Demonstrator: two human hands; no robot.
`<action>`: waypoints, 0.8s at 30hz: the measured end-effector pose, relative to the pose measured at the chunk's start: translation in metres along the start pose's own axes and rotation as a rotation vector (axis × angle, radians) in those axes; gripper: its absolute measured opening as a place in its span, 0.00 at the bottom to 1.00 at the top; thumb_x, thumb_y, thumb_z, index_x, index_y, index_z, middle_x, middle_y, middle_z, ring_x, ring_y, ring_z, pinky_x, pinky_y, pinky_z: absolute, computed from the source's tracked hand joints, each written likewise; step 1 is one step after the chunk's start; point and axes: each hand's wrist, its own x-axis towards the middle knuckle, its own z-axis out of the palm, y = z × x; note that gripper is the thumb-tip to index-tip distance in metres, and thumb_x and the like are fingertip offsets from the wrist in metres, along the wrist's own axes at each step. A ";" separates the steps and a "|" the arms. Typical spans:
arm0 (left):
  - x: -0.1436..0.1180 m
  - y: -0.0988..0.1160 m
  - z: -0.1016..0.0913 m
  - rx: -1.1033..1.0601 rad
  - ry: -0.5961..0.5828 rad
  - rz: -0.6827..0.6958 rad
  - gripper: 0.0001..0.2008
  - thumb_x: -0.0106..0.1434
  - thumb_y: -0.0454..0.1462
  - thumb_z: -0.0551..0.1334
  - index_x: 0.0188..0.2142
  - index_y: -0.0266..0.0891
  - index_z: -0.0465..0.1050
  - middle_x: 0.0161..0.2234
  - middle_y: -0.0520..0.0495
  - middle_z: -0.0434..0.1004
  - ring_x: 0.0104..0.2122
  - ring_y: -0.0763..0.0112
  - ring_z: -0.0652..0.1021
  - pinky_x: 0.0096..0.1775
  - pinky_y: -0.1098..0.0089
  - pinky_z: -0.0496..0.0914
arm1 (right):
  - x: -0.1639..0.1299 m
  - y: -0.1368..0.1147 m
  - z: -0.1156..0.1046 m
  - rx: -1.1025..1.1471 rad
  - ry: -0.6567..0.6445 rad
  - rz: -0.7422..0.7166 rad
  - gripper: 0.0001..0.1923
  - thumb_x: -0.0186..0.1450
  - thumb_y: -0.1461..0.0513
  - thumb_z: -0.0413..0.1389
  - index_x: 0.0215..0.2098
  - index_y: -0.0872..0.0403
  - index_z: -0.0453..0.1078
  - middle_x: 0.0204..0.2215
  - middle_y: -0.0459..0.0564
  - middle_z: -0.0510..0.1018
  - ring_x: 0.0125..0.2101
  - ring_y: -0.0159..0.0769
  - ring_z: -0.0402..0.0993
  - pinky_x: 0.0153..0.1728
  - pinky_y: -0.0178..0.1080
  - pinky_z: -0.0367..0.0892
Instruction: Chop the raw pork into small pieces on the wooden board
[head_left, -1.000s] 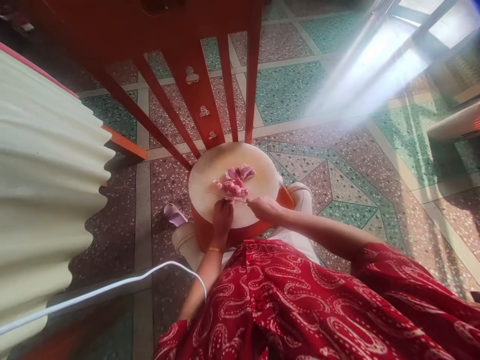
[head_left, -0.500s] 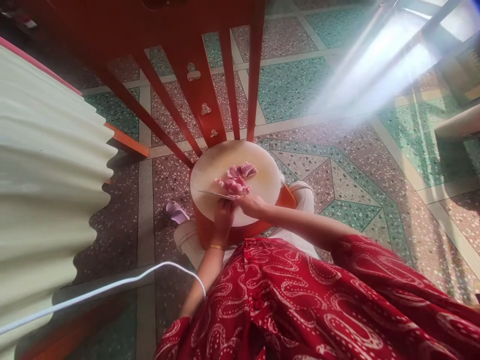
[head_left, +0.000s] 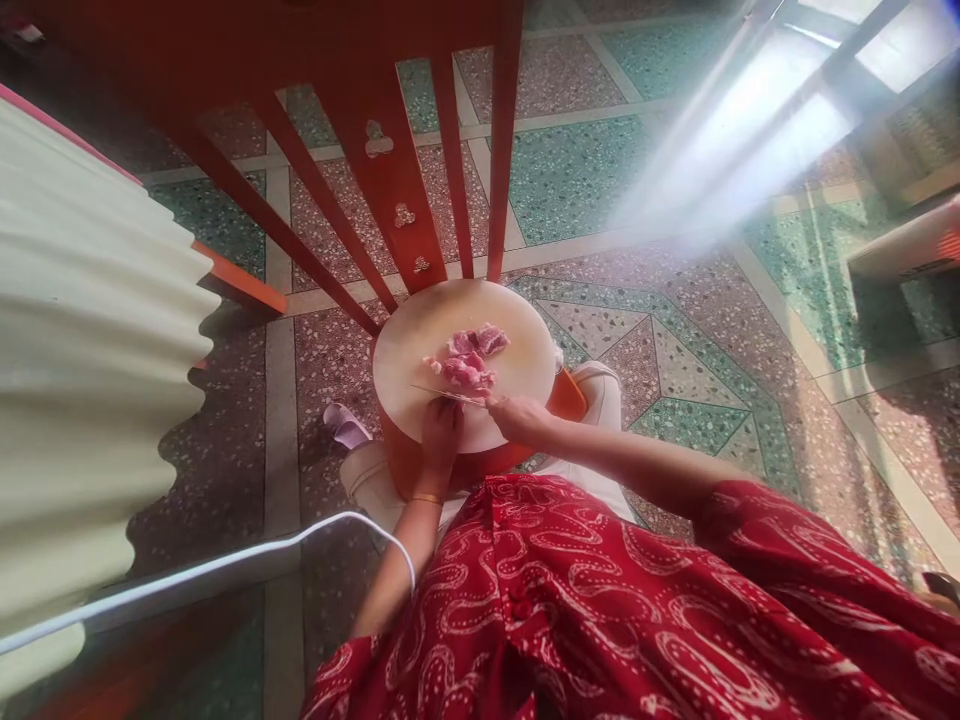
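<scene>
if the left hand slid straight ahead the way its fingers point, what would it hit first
Probably the knife blade, which lies across the board just past the left hand. Beyond it sits the raw meat on the round cutting board. Height is hard to judge.

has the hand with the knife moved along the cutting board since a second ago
Yes. Against the round cutting board, the right hand slid left toward the meat, then came back right, ending near where it began.

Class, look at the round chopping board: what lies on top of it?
Pink meat pieces, a knife held by the right hand, and the left hand; the board beneath them is hidden.
</scene>
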 end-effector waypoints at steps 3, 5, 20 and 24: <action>-0.001 -0.004 0.003 0.012 -0.020 0.017 0.10 0.65 0.36 0.55 0.40 0.36 0.73 0.38 0.40 0.74 0.39 0.61 0.73 0.44 0.59 0.68 | 0.029 -0.017 -0.002 0.053 0.012 -0.039 0.16 0.68 0.66 0.42 0.51 0.55 0.64 0.39 0.58 0.77 0.38 0.43 0.76 0.34 0.40 0.70; -0.002 -0.005 0.005 0.026 -0.034 0.003 0.10 0.65 0.35 0.54 0.42 0.36 0.72 0.38 0.39 0.74 0.39 0.60 0.73 0.44 0.58 0.68 | 0.043 -0.026 -0.003 0.059 0.020 -0.065 0.15 0.68 0.66 0.42 0.49 0.56 0.65 0.39 0.59 0.77 0.38 0.43 0.76 0.35 0.41 0.70; 0.000 0.001 -0.003 -0.044 0.058 -0.065 0.11 0.65 0.37 0.53 0.39 0.37 0.73 0.39 0.40 0.74 0.41 0.62 0.73 0.44 0.61 0.69 | -0.012 0.010 0.006 -0.027 0.047 0.026 0.19 0.67 0.67 0.43 0.54 0.55 0.63 0.42 0.61 0.74 0.39 0.42 0.75 0.34 0.38 0.69; -0.001 -0.002 0.002 -0.042 0.033 -0.077 0.10 0.65 0.37 0.54 0.38 0.37 0.73 0.37 0.40 0.74 0.39 0.62 0.73 0.42 0.61 0.69 | 0.003 -0.004 0.005 -0.013 0.040 0.028 0.18 0.65 0.68 0.43 0.52 0.57 0.64 0.39 0.62 0.75 0.40 0.45 0.75 0.36 0.41 0.69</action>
